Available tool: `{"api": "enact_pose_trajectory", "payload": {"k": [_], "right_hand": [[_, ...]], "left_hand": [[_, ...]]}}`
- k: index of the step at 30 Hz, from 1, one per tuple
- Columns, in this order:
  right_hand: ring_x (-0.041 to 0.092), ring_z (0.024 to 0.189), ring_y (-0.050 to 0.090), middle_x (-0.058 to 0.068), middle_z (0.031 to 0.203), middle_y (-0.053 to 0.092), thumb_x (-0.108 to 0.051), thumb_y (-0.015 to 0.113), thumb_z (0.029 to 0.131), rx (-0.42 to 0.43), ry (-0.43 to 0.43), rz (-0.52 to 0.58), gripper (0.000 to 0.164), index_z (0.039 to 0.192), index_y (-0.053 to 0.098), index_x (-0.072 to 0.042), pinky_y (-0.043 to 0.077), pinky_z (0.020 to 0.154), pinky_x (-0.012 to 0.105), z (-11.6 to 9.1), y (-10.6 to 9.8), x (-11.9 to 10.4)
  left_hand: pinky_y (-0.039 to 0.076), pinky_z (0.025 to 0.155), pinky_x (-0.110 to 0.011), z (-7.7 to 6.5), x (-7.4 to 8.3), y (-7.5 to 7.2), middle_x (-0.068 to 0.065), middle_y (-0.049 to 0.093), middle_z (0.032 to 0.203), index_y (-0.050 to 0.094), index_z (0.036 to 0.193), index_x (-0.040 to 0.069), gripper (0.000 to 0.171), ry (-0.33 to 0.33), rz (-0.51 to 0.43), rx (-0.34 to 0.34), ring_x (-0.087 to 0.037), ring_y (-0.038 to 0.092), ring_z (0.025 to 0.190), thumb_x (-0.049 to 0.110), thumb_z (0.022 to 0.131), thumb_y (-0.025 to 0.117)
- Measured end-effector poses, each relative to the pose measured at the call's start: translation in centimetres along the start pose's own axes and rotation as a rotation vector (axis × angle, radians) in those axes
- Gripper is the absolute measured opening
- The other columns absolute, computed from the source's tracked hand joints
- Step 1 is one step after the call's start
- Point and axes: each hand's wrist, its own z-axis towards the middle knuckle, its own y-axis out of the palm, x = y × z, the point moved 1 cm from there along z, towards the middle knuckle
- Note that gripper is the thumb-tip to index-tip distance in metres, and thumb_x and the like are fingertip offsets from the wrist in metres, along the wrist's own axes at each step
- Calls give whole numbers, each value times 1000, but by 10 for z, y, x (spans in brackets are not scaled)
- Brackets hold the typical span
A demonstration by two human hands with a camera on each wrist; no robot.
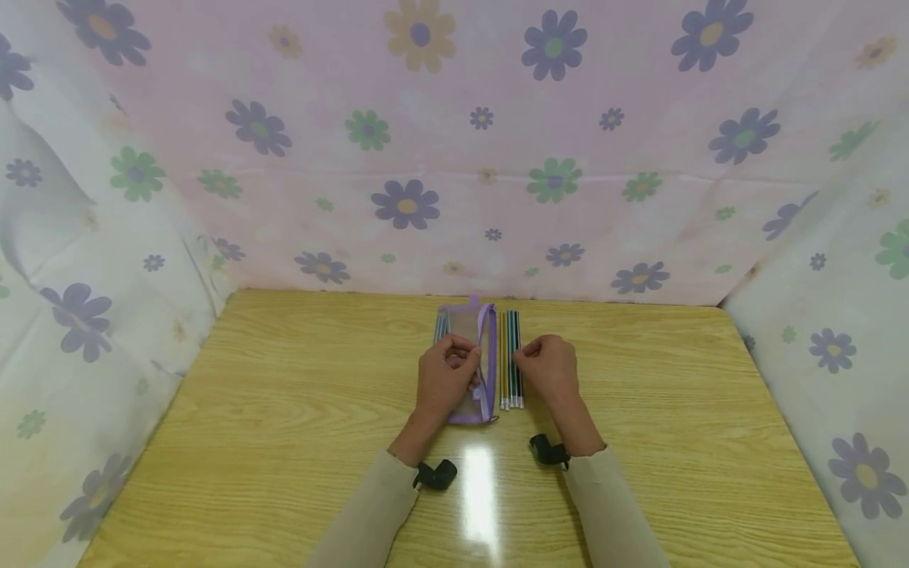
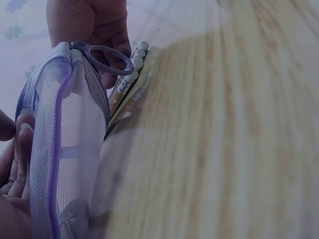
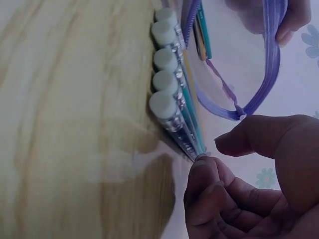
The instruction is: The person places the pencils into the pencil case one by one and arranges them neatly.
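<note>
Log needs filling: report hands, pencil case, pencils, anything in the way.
Left hand pinches mesh pencil case by its open edge. Right hand at row of five pencils beside it. No obstacle seen between pencils and case.

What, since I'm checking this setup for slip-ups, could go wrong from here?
The row of pencils lies side by side on the table with no band showing, so a nudge from the right hand could roll them apart. The mesh pencil case looks soft, so its mouth might sag if the left hand loses its pinch on the edge.
</note>
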Motion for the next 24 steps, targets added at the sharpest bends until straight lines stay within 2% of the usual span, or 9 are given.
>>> {"api": "enact_pose_trajectory", "payload": {"k": [6,15,24], "right_hand": [[22,65,67,11,79,75,-17,76,89,-17,20,-35,17,81,79,-3,59,59,39,0,2,2],[21,61,65,9,73,74,-16,78,89,-15,10,-70,19,74,78,-4,57,56,37,1,5,3],[14,46,48,1,51,59,-19,77,88,-17,12,-96,37,54,67,-9,38,42,26,-2,5,2]], "left_hand": [[59,48,-27,0,1,-1,-18,74,84,72,102,3,4,-7,13,0,-16,67,55,7,101,72],[59,48,-28,0,3,-1,-13,72,82,71,101,2,5,-4,12,1,-15,66,54,7,101,73],[59,48,-28,0,2,-1,-14,73,82,72,101,3,4,-11,14,2,-16,67,55,7,101,73]]}}
